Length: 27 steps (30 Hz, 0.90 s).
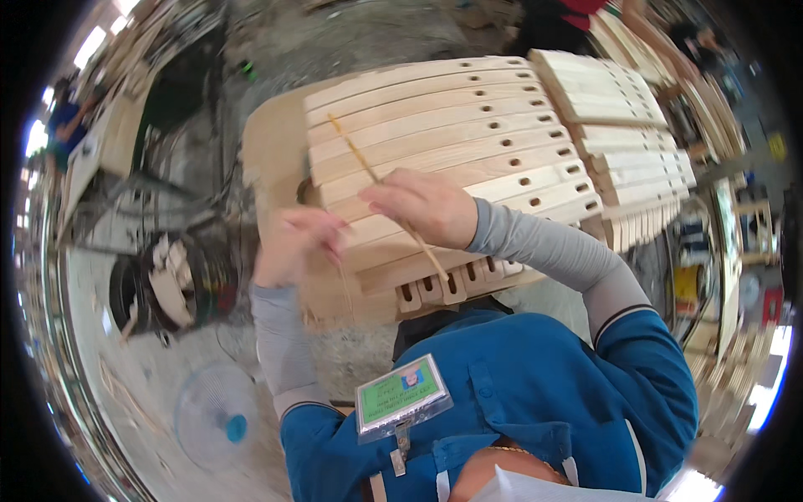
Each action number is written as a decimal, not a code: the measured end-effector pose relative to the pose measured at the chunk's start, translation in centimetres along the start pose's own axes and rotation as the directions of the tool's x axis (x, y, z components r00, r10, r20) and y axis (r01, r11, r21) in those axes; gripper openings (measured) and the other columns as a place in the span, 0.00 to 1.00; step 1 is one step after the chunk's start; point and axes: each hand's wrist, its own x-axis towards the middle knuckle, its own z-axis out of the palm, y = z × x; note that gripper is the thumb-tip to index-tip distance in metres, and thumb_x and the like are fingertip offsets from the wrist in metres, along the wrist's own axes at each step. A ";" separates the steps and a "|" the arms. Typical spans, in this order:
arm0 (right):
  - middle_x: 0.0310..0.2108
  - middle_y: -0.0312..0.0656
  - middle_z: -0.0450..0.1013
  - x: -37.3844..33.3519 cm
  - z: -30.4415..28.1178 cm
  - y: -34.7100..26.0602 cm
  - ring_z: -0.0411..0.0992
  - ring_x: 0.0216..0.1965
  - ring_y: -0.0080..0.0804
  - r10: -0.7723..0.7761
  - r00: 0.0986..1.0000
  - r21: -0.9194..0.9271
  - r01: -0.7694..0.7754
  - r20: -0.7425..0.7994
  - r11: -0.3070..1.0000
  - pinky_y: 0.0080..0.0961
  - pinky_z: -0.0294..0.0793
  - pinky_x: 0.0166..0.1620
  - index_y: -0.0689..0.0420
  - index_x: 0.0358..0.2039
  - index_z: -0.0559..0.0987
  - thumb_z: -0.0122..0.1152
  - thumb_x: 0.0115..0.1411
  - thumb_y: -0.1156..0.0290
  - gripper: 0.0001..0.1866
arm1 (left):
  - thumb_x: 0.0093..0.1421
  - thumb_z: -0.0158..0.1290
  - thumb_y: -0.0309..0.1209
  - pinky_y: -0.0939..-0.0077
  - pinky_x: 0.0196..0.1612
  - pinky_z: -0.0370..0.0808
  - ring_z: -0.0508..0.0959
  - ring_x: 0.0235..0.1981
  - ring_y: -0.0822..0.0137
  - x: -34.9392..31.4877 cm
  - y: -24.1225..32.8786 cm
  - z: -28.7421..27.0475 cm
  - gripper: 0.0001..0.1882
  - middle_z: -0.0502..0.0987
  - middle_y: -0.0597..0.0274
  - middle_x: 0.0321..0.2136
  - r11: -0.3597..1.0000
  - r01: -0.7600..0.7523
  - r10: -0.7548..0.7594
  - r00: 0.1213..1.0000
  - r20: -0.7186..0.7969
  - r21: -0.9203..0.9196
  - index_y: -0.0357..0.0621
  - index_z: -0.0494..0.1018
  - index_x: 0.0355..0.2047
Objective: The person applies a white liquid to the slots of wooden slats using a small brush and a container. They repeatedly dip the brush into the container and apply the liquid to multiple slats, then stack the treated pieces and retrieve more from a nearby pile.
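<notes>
My right hand (433, 206) is closed around a thin wooden stick (352, 149), which slants over the planks. The stick's far end looks yellow-brown, and its near end shows below my palm. To the left, my left hand (288, 244) is smeared by motion above the table's left side, so its finger pose is unclear. A faint pale line hangs below it, too blurred to name. Under both hands lies a row of pale wooden slats (410, 125), side by side, with dark oval slots near their right ends. More slotted slat ends (431, 290) stick out at the near edge.
The slats rest on a tan board (272, 142). More slotted slats (598, 88) are stacked at the right. On the floor at left stand a black bin (213, 276) with wood scraps and a clear round container (216, 410). Other people work at the far left and far right.
</notes>
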 end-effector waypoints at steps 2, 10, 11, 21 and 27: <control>0.24 0.44 0.67 -1.1 -1.3 0.3 0.69 0.25 0.37 0.174 0.965 0.096 -0.157 -0.198 0.983 0.26 0.69 0.27 0.64 0.43 0.69 0.50 0.56 0.75 0.14 | 0.56 0.48 0.30 0.82 0.24 0.67 0.71 0.19 0.74 5.2 -2.9 -6.4 0.11 0.73 0.63 0.18 0.963 -0.133 0.201 0.934 -0.296 0.234 0.33 0.74 0.30; 0.24 0.42 0.67 -9.5 -8.2 -1.4 0.67 0.23 0.35 0.356 0.811 -0.019 -0.411 -0.464 0.912 0.26 0.68 0.26 0.60 0.38 0.75 0.53 0.57 0.72 0.10 | 0.59 0.38 0.40 0.68 0.43 0.70 0.72 0.43 0.64 13.8 -11.3 -15.2 0.22 0.71 0.58 0.43 0.968 0.203 -0.241 0.921 -0.306 -0.150 0.40 0.64 0.49; 0.24 0.42 0.67 -11.2 -8.9 -1.6 0.67 0.23 0.34 0.397 0.772 -0.008 -0.462 -0.497 0.887 0.25 0.68 0.26 0.61 0.38 0.75 0.53 0.57 0.72 0.10 | 0.59 0.38 0.42 0.62 0.51 0.66 0.68 0.49 0.60 14.7 -11.3 -13.1 0.24 0.67 0.56 0.49 0.950 0.247 -0.293 0.916 -0.273 -0.189 0.42 0.61 0.52; 0.28 0.39 0.73 -17.4 -14.7 -4.5 0.70 0.29 0.24 0.560 0.500 0.281 -0.527 -0.661 0.802 0.18 0.69 0.32 0.61 0.32 0.77 0.58 0.52 0.78 0.06 | 0.59 0.45 0.38 0.72 0.44 0.71 0.72 0.43 0.65 7.2 -10.3 -12.2 0.18 0.71 0.60 0.43 0.949 0.032 -0.165 0.899 -0.407 -0.314 0.43 0.65 0.48; 0.30 0.40 0.72 -19.4 -17.4 -2.7 0.71 0.30 0.25 0.662 0.465 0.535 -0.391 -0.587 0.749 0.17 0.72 0.33 0.62 0.36 0.76 0.55 0.55 0.76 0.08 | 0.57 0.47 0.28 0.73 0.44 0.70 0.71 0.43 0.63 -2.7 -4.5 -15.6 0.18 0.70 0.52 0.44 0.901 -0.426 0.187 0.554 -0.811 -0.082 0.35 0.63 0.47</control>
